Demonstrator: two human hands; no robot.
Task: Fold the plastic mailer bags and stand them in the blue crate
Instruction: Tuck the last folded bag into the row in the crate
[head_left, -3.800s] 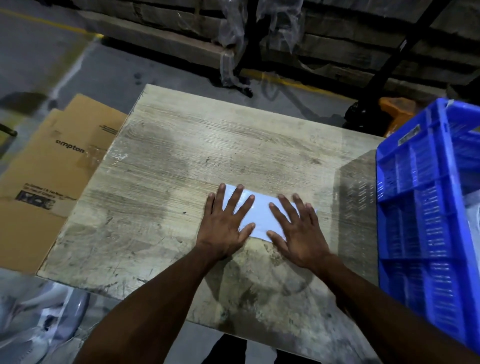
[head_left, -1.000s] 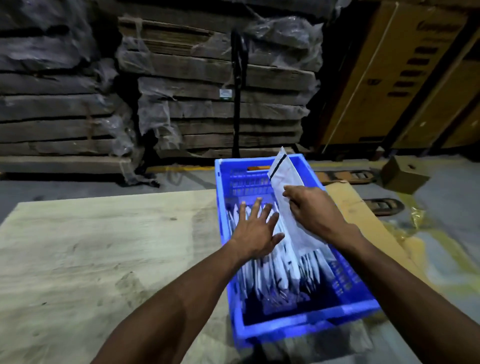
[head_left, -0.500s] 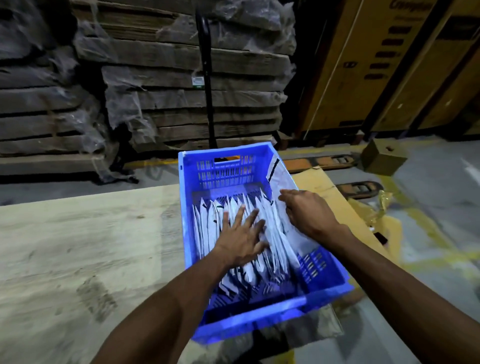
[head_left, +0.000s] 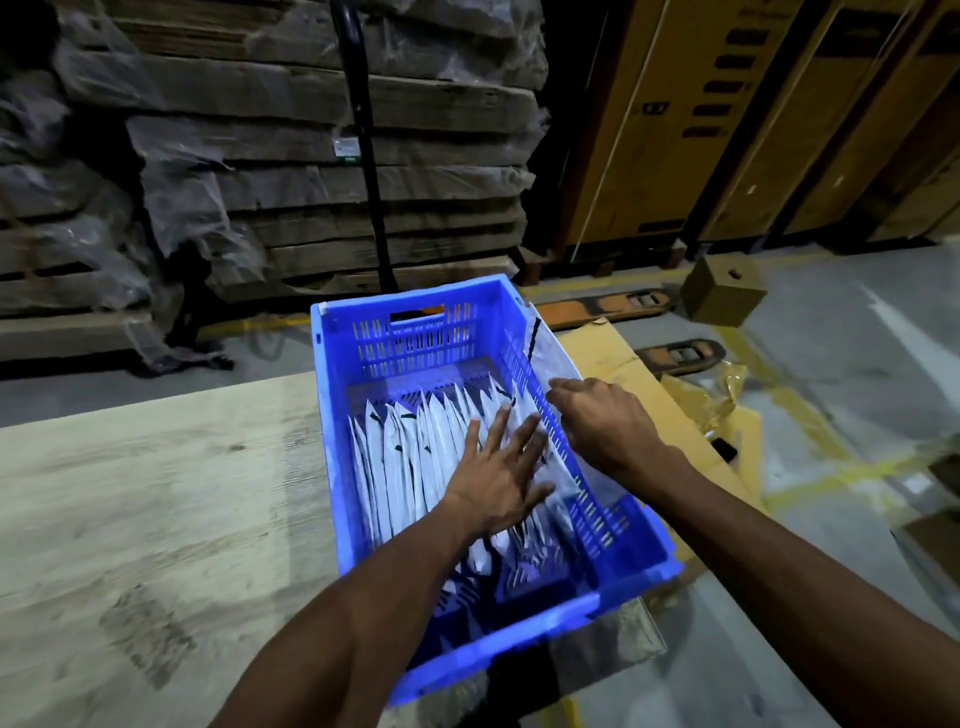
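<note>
White folded mailers (head_left: 410, 457) upright in blue crate (head_left: 405, 332)

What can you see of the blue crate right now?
The blue crate is a rectangular plastic box with slotted walls and a handle cutout in its far end. It sits upright beside the wooden table. Inside, white folded bags stand on edge in a row. The left hand presses flat on them with straight fingers. The right hand grips another bag at the crate's right wall; whether that bag is inside or outside the wall is unclear.

Pale wooden table (head_left: 156, 493), blue crate (head_left: 545, 631) seemingly overhanging its right edge.
</note>
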